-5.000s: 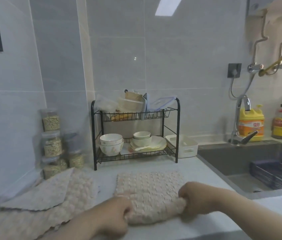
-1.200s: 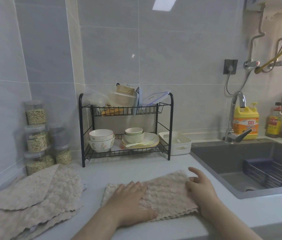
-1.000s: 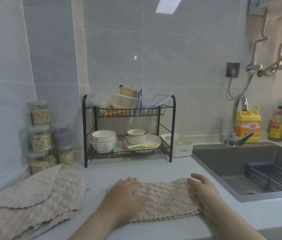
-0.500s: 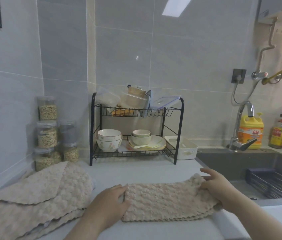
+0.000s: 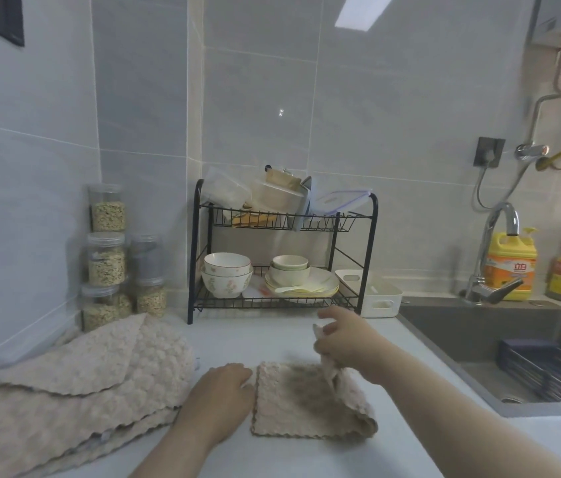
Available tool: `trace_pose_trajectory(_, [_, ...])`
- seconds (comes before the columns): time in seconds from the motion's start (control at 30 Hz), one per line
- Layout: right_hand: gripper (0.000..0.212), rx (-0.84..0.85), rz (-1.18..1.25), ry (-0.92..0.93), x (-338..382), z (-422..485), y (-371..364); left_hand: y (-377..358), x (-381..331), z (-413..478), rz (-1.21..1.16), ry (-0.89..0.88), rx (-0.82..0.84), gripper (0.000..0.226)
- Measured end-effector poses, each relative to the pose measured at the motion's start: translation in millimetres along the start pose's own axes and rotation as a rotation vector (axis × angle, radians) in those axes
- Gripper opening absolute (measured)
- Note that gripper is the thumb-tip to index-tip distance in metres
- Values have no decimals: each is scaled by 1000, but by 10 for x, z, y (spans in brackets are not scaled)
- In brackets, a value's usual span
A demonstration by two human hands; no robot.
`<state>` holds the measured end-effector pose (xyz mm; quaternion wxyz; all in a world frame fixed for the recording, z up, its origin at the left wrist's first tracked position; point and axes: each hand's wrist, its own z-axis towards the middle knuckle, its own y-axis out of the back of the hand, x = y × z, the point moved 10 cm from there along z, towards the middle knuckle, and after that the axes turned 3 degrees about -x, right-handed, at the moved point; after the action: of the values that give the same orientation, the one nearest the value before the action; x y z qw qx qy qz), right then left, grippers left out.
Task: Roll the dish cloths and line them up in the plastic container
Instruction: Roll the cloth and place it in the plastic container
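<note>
Your right hand [image 5: 344,343] is pinching the right end of the cloth [image 5: 289,405], thumb and fingers curled on it. That end is lifted off the counter [image 5: 255,339] and hangs over toward the middle, so the cloth is doubled along its right side. The rest of it lies flat right in front of you, near the counter's front edge.

Your left hand [image 5: 218,398] is lying flat on the counter with the fingers pretty much straight. The tips touch the cloth's left edge up by its far corner, and it isn't gripping anything as far as I can see.

The pile [image 5: 75,384] of other cloths is on your left, just beside that hand. They're all unrolled, and the top one is folded over on a diagonal.

The container [image 5: 375,310] is the white plastic one at the back. It sits just right of the rack [image 5: 282,224], by the sink [image 5: 462,336] corner, well apart from the cloth you're working.

Also there: jars [image 5: 106,257] stacked in the left corner behind the pile, plus the tap [image 5: 494,243] and a yellow bottle [image 5: 510,267] behind the sink.
</note>
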<state>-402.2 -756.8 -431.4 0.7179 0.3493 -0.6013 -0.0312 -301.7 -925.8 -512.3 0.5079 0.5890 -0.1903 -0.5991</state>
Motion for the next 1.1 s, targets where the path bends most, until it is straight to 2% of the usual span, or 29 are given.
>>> trace_pose_trajectory(0.17, [54, 61, -61, 7, -18, 66, -467, -17, 34, 64, 102, -61, -29, 19])
trace_pose_trajectory(0.43, [34, -20, -179, 80, 65, 155, -669, 27, -47, 29, 109, -91, -51, 21])
trace_pose_trajectory(0.67, [43, 42, -304, 79, 76, 108, -868, 43, -41, 26, 106, -77, -64, 20])
trace_pose_trajectory(0.77, [39, 46, -324, 109, 94, 44, -884, 62, -49, 8, 72, -77, -79, 26])
trace_pose_trajectory(0.87, [40, 46, -291, 147, 123, 1, -896, 74, -26, 3, 63, -64, -77, 32])
trace_pose_trajectory(0.97, [37, 93, -18, 84, 130, -73, -782, 71, -46, -9, 34, -63, -68, 25])
trace_pose_trajectory(1.03, [26, 16, 152, 78, 117, -112, -479, 91, -78, -23, 10, -68, -78, 28])
trace_pose_trajectory(1.1, [21, -152, 79, 163, 35, -204, -102, 90, -52, -49, -111, -32, -49, 35])
